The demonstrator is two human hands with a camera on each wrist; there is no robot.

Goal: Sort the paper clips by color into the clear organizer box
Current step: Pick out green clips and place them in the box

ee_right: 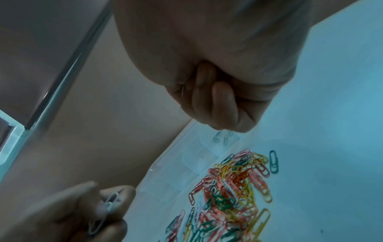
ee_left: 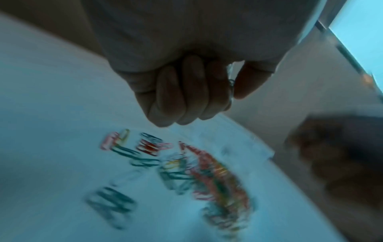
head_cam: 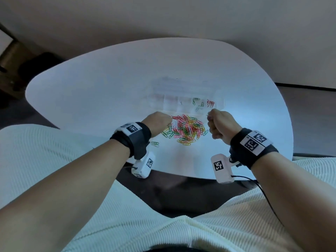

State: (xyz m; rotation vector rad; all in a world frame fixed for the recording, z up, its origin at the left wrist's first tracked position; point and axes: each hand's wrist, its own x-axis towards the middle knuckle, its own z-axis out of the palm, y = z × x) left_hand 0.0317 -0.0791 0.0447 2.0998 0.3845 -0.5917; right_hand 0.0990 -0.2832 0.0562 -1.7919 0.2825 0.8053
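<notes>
A pile of mixed-colour paper clips [head_cam: 185,129] lies on the white table [head_cam: 91,91], just in front of the clear organizer box [head_cam: 171,101]. Its right-hand compartments hold green clips [head_cam: 196,100], red clips [head_cam: 211,103] and pale clips [head_cam: 199,107]. My left hand [head_cam: 168,120] hovers at the pile's left edge, fingers curled, and pinches a few white clips [ee_left: 231,86] between thumb and forefinger. My right hand [head_cam: 211,118] hangs at the pile's right, just before the box, curled into a fist. A thin clip wire [ee_right: 183,90] shows between its thumb and fingers.
Two green clips [head_cam: 155,143] lie apart near the table's front edge, under my left wrist. A single teal clip [ee_right: 273,161] sits off the pile's right side. The table's near edge runs close to my lap. A wall stands behind the table.
</notes>
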